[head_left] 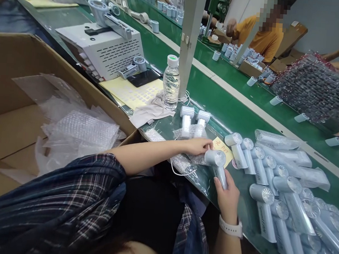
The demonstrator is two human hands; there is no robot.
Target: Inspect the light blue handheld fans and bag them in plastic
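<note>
My right hand (228,193) is wrapped around the handle of a pale blue handheld fan (216,159), its round head tilted up and to the left. Beside that head is my left hand (199,146), fingertips pinched together; what they hold, if anything, is too small to make out. Two more handheld fans (186,120) lie beyond my left hand on bubble wrap. A yellow note (223,149) with handwriting rests behind the held fan. To the right, several handheld fans (263,222) lie in rows and piles, some in clear sleeves.
An open cardboard box (5,69) with bubble bags (85,130) stands on the left. A water bottle (171,84) and cloth (153,112) are near a metal post (189,43). Behind them sits a white slotted device (114,47). Co-workers sit across the green conveyor (207,89).
</note>
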